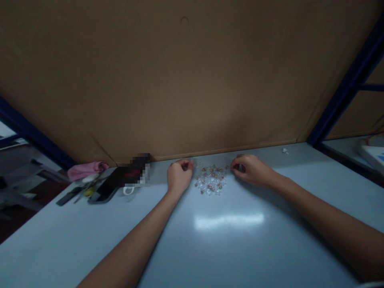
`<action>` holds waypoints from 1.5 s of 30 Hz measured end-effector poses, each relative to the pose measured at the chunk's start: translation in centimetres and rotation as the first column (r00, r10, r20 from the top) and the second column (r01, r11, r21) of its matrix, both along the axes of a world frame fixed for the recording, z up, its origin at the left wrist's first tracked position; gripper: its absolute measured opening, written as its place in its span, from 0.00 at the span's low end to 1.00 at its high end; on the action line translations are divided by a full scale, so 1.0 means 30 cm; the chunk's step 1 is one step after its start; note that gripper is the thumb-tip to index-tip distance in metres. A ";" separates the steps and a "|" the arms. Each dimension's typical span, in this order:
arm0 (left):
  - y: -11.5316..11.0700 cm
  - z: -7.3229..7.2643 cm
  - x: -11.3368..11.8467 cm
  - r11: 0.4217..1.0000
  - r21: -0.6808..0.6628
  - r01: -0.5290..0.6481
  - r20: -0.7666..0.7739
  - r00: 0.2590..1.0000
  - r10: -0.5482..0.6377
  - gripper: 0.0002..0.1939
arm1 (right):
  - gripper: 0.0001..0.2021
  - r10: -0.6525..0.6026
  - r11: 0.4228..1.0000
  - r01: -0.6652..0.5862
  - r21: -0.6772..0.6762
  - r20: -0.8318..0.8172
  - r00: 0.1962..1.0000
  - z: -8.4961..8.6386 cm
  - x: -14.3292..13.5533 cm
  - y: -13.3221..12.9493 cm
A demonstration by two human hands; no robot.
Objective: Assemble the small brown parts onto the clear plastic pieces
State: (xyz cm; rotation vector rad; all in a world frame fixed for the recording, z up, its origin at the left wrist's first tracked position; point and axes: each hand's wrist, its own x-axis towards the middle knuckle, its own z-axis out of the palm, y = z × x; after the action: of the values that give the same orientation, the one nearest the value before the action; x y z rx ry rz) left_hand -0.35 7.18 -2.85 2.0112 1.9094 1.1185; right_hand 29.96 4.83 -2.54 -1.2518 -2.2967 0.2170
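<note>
A loose pile of small clear pieces with brown ends [211, 180], resembling tiny corked bottles, lies on the grey tabletop [228, 252]. At the pile's left edge is my left hand [180, 176], its fingers curled in and thumb and fingertips together. On the opposite side, my right hand [252, 170] pinches thumb and forefinger close to the pile's right edge. Whatever either set of fingertips holds is too small to make out. Both forearms reach across the table from the near side.
A brown board [192, 80] stands along the table's back edge, between blue frame posts [345, 80]. To the left lie a pink cloth [87, 170], a black phone [106, 186], keys [88, 192] and a partly blurred-out dark item [136, 170]. A small white scrap [285, 151] sits back right.
</note>
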 end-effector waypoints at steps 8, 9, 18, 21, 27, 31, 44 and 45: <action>-0.025 -0.001 0.036 0.972 0.230 0.053 0.010 0.998 -0.057 0.07 | 0.16 0.005 0.987 -0.008 0.161 0.017 1.000 -0.014 -0.020 -0.014; -0.032 0.000 0.044 0.960 0.265 0.085 0.001 0.996 -0.089 0.06 | 0.17 0.025 0.981 -0.029 0.190 0.024 0.999 -0.019 -0.024 -0.014; -0.104 0.036 0.101 0.847 0.427 0.318 -0.167 0.948 -0.271 0.07 | 0.09 0.045 0.974 -0.059 0.218 0.070 0.997 -0.037 -0.025 0.009; -0.121 0.043 0.112 0.815 0.409 0.411 -0.229 0.910 -0.344 0.07 | 0.09 0.055 0.974 -0.070 0.214 0.076 0.996 -0.031 -0.020 0.018; -0.130 0.035 0.120 0.785 0.365 0.500 -0.272 0.864 -0.424 0.08 | 0.10 0.097 0.968 -0.090 0.234 -0.018 0.995 -0.002 -0.039 0.004; -0.127 0.029 0.120 0.746 0.341 0.573 -0.279 0.819 -0.501 0.12 | 0.09 0.149 0.954 -0.123 0.272 -0.076 0.986 0.018 -0.076 -0.036; -0.118 0.034 0.109 0.811 0.333 0.482 -0.251 0.874 -0.416 0.05 | 0.10 0.050 0.908 -0.028 0.418 -0.042 0.998 0.038 -0.057 -0.039; -0.110 0.033 0.104 0.838 0.348 0.419 -0.225 0.906 -0.359 0.05 | 0.11 0.020 0.909 -0.008 0.417 -0.022 1.000 0.039 -0.048 -0.034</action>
State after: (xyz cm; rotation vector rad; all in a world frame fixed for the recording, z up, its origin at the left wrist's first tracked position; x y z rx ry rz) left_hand 2.76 3.87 -1.87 2.6119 1.2954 1.3370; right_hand 28.52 3.82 -1.38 -1.0026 -2.1757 -0.2445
